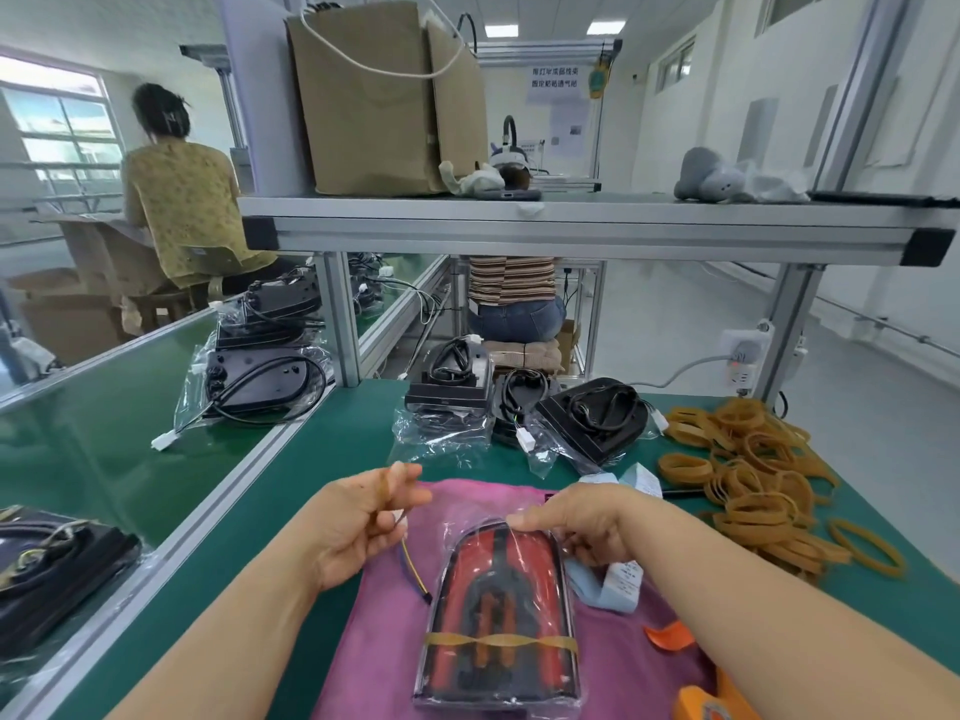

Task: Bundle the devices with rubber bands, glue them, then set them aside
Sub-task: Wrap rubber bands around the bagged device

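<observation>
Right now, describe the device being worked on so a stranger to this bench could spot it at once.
On the green workbench, find the pink cloth nearest the camera. The bagged device lies on it, the right hand gripping its far end. Unlike the all-black devices farther back, it shows red and wears one tan rubber band.

White walls (pixel 737 96), ceiling light panels (pixel 605 27), window (pixel 62 122) at left — aluminium shelf (pixel 571 223) over green bench (pixel 337 433)

Bagged red-black device (pixel 498 610) (flat on pink cloth (pixel 374 641)), rubber band (pixel 501 641) around it
</observation>
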The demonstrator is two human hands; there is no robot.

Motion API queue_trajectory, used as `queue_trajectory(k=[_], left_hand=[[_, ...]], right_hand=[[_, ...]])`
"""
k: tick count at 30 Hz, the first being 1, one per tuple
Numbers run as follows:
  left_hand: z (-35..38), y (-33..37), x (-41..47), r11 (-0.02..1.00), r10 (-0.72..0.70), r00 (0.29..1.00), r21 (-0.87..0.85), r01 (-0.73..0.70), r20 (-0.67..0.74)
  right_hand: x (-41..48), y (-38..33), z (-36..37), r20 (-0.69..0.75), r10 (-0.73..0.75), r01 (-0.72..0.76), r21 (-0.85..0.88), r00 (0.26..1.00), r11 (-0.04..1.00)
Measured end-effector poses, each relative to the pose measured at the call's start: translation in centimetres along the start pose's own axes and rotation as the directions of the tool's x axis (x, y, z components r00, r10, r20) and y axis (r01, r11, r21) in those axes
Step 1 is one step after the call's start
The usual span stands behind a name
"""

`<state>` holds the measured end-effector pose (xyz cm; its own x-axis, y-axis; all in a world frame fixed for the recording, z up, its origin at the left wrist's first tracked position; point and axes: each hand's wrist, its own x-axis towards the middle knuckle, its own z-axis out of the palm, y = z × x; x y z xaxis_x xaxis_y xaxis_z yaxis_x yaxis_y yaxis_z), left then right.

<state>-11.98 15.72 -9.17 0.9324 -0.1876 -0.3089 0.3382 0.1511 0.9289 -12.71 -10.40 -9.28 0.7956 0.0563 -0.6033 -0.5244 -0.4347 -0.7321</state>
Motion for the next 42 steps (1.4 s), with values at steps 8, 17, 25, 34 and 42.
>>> queue_trajectory(k=[8, 17, 25, 34, 42], left_hand=[[-1.3, 1.6, -2.4, 0.914, 0.059, 0.990, 0.393, -0.104, 0.125], [-0.1, 5.4, -6.8, 0.794, 0.159, 0.940, 0.526, -0.304, 0.302], [2.1, 4.7, -6.7, 0.686, 0.212, 0.921, 0.622, -0.378, 0.326], [2.2, 3.8, -6.5, 0.672, 0.263, 0.871, 0.569, -0.475, 0.416], [1.8, 3.6, -6.2, 0.698, 0.202, 0.847, 0.534, -0.476, 0.491]], right_hand=[[-4.7, -2.5, -0.5, 0.190, -0.178, 0.170, 0.056, 0.966, 0.984], [-9.0, -4.6, 0.7, 0.168, -0.446, 0.449, 0.021, 0.879, 0.893], [-9.7, -4.6, 1.2, 0.124, -0.557, 0.565, -0.043, 0.821, 0.824], [-9.5, -4.7, 1.0, 0.162, -0.559, 0.577, -0.097, 0.813, 0.811], [-11.5, -7.9, 4.0, 0.014, -0.885, 0.706, -0.609, 0.465, 0.361]])
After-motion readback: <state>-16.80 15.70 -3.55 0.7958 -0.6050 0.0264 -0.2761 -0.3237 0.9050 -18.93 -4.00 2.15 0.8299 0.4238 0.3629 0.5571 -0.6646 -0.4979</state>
